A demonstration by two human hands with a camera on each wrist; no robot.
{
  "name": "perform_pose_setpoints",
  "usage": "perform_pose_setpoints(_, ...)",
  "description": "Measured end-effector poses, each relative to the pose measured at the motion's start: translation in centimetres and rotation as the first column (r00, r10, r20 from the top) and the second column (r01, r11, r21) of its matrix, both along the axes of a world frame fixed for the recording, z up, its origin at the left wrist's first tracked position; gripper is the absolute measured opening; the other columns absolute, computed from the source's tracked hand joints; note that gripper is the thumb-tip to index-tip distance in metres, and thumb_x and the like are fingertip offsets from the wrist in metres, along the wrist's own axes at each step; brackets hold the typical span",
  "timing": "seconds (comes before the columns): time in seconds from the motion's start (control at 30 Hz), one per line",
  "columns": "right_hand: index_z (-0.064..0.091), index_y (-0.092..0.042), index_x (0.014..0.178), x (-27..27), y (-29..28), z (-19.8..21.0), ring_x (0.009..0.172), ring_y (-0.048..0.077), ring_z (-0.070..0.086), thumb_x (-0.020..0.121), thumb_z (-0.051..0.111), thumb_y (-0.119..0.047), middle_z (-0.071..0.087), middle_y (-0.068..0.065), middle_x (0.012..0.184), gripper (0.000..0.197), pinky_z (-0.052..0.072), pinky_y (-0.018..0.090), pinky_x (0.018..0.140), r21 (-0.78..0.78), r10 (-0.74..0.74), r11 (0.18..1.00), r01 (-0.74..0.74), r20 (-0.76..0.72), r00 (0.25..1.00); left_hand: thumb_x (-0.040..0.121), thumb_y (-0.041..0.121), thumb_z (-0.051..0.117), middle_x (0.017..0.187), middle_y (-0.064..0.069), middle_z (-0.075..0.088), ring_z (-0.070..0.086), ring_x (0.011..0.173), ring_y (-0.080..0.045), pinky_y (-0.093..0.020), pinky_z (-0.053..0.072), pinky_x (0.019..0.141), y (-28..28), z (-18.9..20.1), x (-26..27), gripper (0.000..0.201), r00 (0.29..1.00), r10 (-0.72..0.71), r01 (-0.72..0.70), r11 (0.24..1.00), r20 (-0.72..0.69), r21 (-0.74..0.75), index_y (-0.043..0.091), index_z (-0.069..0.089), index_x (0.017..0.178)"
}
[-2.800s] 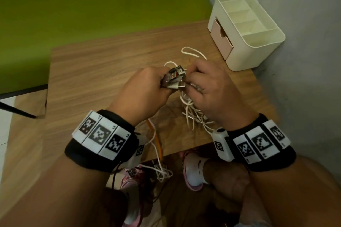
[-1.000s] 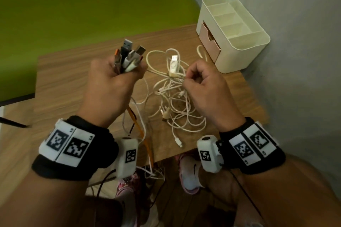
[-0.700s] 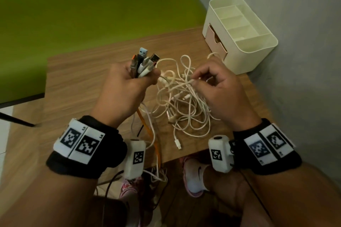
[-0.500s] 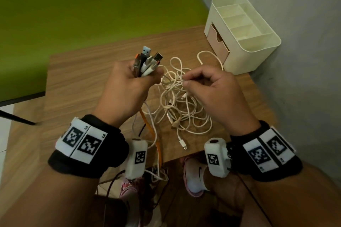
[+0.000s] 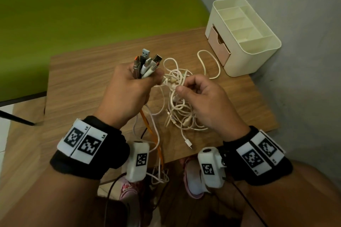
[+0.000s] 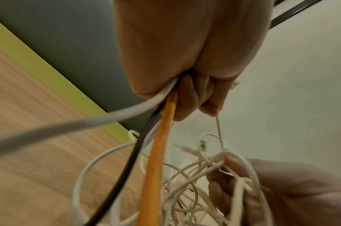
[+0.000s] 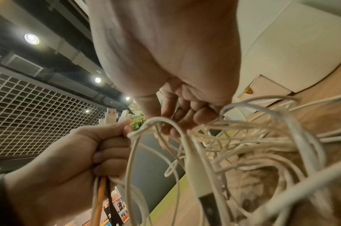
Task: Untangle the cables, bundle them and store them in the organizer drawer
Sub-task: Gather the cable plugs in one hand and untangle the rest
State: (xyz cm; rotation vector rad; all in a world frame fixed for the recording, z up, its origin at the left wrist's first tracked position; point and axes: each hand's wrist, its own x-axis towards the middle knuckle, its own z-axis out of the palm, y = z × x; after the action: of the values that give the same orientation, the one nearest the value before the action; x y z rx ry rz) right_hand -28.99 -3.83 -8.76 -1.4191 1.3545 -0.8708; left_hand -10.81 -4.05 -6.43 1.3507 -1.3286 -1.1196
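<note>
My left hand (image 5: 129,88) is a fist round a bunch of cable ends, with several USB plugs (image 5: 146,61) sticking up out of it. An orange cable (image 6: 157,152), a black one and white ones hang below the fist. My right hand (image 5: 201,96) pinches strands of the white cable tangle (image 5: 179,105), which hangs between the hands down to the wooden table (image 5: 83,83). In the right wrist view the fingertips (image 7: 177,122) curl into the white loops (image 7: 243,145). The cream organizer (image 5: 245,40) with its pink drawer (image 5: 218,46) slightly open stands at the far right corner.
A grey wall runs just right of the table and organizer. A green surface (image 5: 92,5) lies beyond the table's far edge. One white loop (image 5: 208,64) lies on the table near the drawer. Cables trail over the near edge toward feet in shoes (image 5: 191,178).
The hands, joined at the plugs at first, parted: the left lifted the plug bunch, the right took hold of the white tangle. In the last half second they barely shifted.
</note>
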Motion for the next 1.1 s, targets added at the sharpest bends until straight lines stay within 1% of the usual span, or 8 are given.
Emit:
perform_pose_setpoints(0.13, 0.061, -0.015, 0.094, -0.7, -0.4, 0.9, 0.074, 0.025, 0.07, 0.094, 0.064, -0.022, 0.074, 0.001, 0.08, 0.007, 0.056, 0.044, 0.071, 0.057, 0.044, 0.997, -0.05, 0.104, 0.994, 0.084, 0.024, 0.064, 0.045, 0.003, 0.033, 0.025, 0.042, -0.017, -0.03, 0.022, 0.046, -0.4, -0.3, 1.1, 0.022, 0.995, 0.077, -0.076, 0.997, -0.064, 0.014, 0.007, 0.061, 0.07)
perform_pose_setpoints(0.27, 0.055, -0.018, 0.108, -1.2, -0.6, 1.3, 0.074, 0.014, 0.068, 0.088, 0.068, -0.02, 0.072, 0.0, 0.079, 0.023, 0.054, 0.031, 0.072, 0.102, 0.115, 0.983, -0.15, 0.288, 0.951, 0.083, 0.028, 0.065, 0.047, 0.001, 0.031, 0.023, 0.043, -0.017, -0.03, 0.021, 0.047, -0.7, -0.7, 1.6, 0.025, 0.993, 0.086, -0.084, 0.996, -0.08, 0.028, 0.007, 0.061, 0.07)
perform_pose_setpoints(0.37, 0.052, -0.026, 0.117, -1.5, -0.4, 1.6, 0.064, 0.015, 0.059, 0.08, 0.071, -0.033, 0.07, -0.002, 0.074, 0.043, 0.048, 0.027, 0.063, 0.12, 0.285, 0.942, -0.313, 0.203, 0.937, 0.083, 0.027, 0.064, 0.045, 0.004, 0.032, 0.024, 0.04, -0.016, -0.027, 0.023, 0.045, -0.8, -0.7, 1.6, 0.024, 0.99, 0.103, -0.102, 0.995, -0.096, 0.015, 0.007, 0.058, 0.071)
perform_pose_setpoints(0.5, 0.059, -0.028, 0.108, -2.2, -0.5, 1.8, 0.046, 0.002, 0.05, 0.089, 0.07, -0.026, 0.065, -0.005, 0.067, 0.022, 0.038, 0.016, 0.047, 0.194, 0.398, 0.905, -0.38, -0.066, 0.915, 0.091, 0.016, 0.061, 0.045, 0.009, 0.036, 0.026, 0.039, -0.01, -0.023, 0.024, 0.043, -0.8, -0.3, 2.4, 0.022, 0.967, 0.186, -0.193, 0.981, -0.171, -0.023, 0.008, 0.056, 0.071)
perform_pose_setpoints(0.6, 0.064, -0.029, 0.092, -3.2, -1.4, 1.5, 0.065, 0.013, 0.067, 0.091, 0.065, -0.034, 0.071, -0.005, 0.079, 0.004, 0.051, 0.031, 0.059, 0.186, 0.318, 0.944, -0.271, -0.305, 0.898, 0.095, 0.012, 0.057, 0.051, 0.005, 0.036, 0.025, 0.043, -0.011, -0.023, 0.024, 0.043, -1.0, -0.2, 3.5, 0.026, 0.93, 0.257, -0.276, 0.96, -0.262, -0.038, 0.013, 0.055, 0.069)
perform_pose_setpoints(0.77, 0.058, -0.027, 0.088, -3.7, -2.5, 0.4, 0.075, 0.021, 0.064, 0.097, 0.051, -0.035, 0.066, -0.001, 0.081, 0.014, 0.052, 0.04, 0.068, 0.074, 0.037, 0.997, -0.004, -0.453, 0.891, 0.096, 0.011, 0.055, 0.061, -0.005, 0.027, 0.021, 0.046, -0.012, -0.023, 0.021, 0.045, -1.0, -0.1, 3.0, 0.032, 0.912, 0.247, -0.283, 0.957, -0.329, -0.067, 0.018, 0.056, 0.065)
perform_pose_setpoints(0.97, 0.05, -0.028, 0.113, -4.6, -2.7, 0.5, 0.086, 0.005, 0.057, 0.094, 0.059, -0.03, 0.055, -0.012, 0.099, 0.021, 0.044, 0.021, 0.069, -0.261, -0.348, 0.923, 0.282, -0.26, 0.901, 0.096, 0.014, 0.055, 0.053, 0.002, 0.027, 0.021, 0.044, -0.012, -0.023, 0.021, 0.044, -0.7, 0.2, 4.2, 0.03, 0.939, 0.207, -0.229, 0.972, -0.276, -0.05, 0.016, 0.055, 0.066)
perform_pose_setpoints(1.1, 0.057, -0.026, 0.097, -2.3, -1.2, 1.3, 0.079, -0.001, 0.053, 0.093, 0.063, -0.028, 0.056, -0.01, 0.095, 0.007, 0.043, 0.009, 0.065, -0.413, -0.191, 0.907, 0.084, -0.227, 0.955, 0.097, 0.017, 0.056, 0.052, 0.003, 0.028, 0.021, 0.044, -0.012, -0.023, 0.021, 0.044, -0.6, -0.1, 3.2, 0.03, 0.954, 0.176, -0.188, 0.982, -0.244, -0.028, 0.016, 0.058, 0.067)
